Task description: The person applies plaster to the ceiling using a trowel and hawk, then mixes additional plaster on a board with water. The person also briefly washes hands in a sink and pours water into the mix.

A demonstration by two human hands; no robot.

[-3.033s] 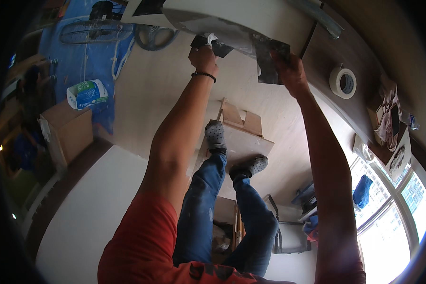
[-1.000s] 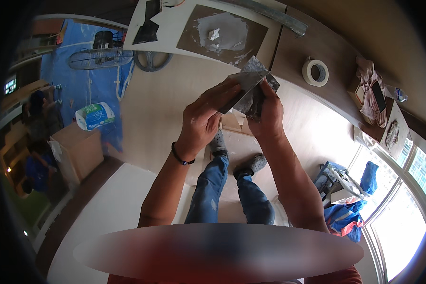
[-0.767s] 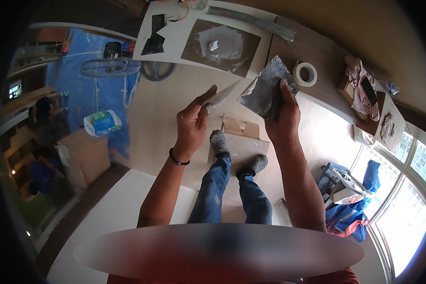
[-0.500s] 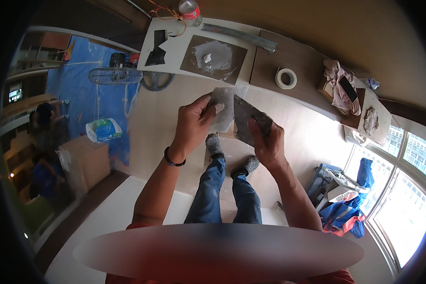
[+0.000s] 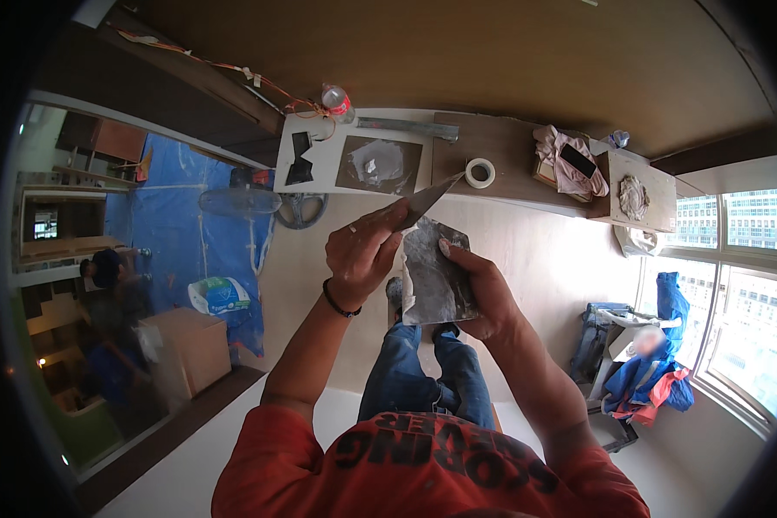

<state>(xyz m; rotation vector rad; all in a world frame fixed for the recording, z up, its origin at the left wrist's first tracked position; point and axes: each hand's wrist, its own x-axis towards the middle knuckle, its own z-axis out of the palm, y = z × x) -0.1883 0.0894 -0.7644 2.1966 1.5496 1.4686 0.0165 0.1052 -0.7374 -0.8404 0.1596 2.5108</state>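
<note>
Your left hand is gripping a thin plate, slanting up and rightward; just below it in view, your right hand is gripping the smeared plate by its right edge.

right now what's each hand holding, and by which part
The left hand grips a thin flat blade by its near end; the right hand holds a smeared grey plate by its right edge, thumb on its face.
</note>
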